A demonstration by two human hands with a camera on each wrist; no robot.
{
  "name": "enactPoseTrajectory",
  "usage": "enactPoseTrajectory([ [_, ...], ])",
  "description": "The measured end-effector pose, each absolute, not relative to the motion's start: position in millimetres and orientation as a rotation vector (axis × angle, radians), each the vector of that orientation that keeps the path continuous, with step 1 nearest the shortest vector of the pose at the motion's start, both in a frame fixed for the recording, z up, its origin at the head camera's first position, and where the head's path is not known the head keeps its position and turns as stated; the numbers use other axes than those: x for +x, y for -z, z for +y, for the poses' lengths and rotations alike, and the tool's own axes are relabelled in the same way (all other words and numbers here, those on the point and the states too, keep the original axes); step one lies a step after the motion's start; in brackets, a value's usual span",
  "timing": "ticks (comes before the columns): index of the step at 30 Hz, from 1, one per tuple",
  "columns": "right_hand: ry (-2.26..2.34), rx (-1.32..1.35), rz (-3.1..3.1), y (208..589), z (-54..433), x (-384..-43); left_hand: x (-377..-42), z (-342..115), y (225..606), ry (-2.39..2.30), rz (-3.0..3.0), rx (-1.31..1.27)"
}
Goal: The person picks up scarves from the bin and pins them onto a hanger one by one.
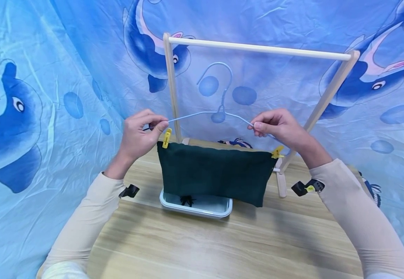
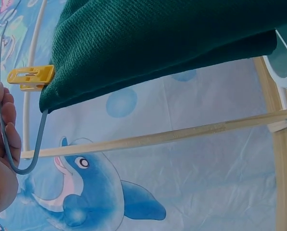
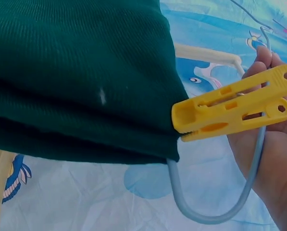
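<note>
Both hands hold up a light blue wire hanger (image 1: 202, 113) by its sloping shoulders. The left hand (image 1: 140, 131) pinches one shoulder between thumb and fingers, and the right hand (image 1: 278, 126) pinches the other. Over the hanger's lower bar hangs a folded dark green cloth (image 1: 215, 170). A yellow clothespin (image 1: 167, 138) grips the cloth's left top corner, and a second yellow clothespin (image 3: 230, 108) grips the right one. In the right wrist view the hanger's bent end loops out from the cloth beneath the clothespin. The hanger's hook points up, in front of the rack.
A wooden rack with a white top rod (image 1: 257, 47) stands behind the hanger. On the wooden table (image 1: 202, 248), a pale blue basin (image 1: 202, 211) with a small black thing (image 1: 187, 200) inside sits partly under the cloth. A blue dolphin-print curtain (image 1: 93, 38) surrounds the table.
</note>
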State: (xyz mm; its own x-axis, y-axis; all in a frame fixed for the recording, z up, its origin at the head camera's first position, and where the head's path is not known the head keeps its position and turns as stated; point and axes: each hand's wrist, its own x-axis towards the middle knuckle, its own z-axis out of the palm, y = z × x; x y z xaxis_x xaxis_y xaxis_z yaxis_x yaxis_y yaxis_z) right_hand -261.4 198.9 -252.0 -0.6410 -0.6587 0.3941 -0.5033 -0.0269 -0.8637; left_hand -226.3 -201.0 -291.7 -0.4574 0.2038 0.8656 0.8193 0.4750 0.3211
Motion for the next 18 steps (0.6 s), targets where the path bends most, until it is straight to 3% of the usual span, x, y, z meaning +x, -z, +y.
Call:
enactPoseTrajectory([
  [18, 1.872, -1.263, 2.167, 251.0, 206.9, -249.7, -226.9, -201.2, 283.8, 1.046, -2.022, -0.883],
])
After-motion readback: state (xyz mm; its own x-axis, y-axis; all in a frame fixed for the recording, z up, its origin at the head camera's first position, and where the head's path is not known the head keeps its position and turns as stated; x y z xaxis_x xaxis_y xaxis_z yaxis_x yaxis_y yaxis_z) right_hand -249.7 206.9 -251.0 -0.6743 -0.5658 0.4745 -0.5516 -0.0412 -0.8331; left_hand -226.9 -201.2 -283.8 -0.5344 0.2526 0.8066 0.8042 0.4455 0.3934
